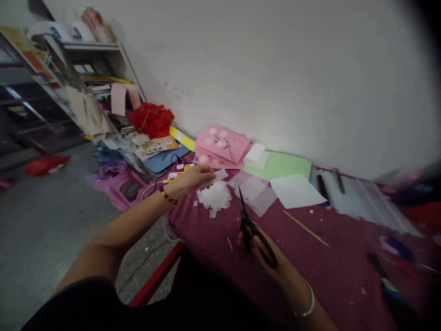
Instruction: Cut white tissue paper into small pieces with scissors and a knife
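The right grip wraps scissors while, at their eleven o'clock, the left grip pinches paper, seemingly baring an edge.

We see a shelf at the upper left, a crumpled red bag left of centre, and a purple stool lower left of it.
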Available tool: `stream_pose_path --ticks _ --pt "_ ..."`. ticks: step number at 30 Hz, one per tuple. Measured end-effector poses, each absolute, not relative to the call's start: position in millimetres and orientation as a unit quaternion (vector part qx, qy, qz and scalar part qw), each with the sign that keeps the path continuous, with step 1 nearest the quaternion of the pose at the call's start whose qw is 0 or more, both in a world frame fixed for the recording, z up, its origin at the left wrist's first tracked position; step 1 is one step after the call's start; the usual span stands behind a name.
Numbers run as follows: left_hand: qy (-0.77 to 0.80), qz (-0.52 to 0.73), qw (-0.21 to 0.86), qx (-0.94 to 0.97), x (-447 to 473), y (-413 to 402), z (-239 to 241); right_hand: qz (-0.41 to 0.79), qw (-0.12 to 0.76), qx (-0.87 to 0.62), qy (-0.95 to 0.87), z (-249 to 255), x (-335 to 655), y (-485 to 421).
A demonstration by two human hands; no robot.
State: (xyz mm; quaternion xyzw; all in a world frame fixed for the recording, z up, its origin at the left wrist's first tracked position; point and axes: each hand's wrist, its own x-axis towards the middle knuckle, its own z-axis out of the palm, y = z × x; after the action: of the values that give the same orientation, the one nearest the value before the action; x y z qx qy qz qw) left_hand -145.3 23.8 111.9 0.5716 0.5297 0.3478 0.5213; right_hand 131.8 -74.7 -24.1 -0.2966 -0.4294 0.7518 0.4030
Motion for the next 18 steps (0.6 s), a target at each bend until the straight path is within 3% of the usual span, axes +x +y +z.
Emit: stream_pose_path --ticks 7,18 --pt "0.522 0.341 0.583 0.52 -169.3 -3.2 61.4 0.734 0.314 -0.319 -0.512 -4.0 97.4 -68.4" --pt "0.517 0.345 0.598 0.506 -160.7 7.3 48.9 0.718 0.319 -0.379 -0.489 -3.5 82.3 -52.5"
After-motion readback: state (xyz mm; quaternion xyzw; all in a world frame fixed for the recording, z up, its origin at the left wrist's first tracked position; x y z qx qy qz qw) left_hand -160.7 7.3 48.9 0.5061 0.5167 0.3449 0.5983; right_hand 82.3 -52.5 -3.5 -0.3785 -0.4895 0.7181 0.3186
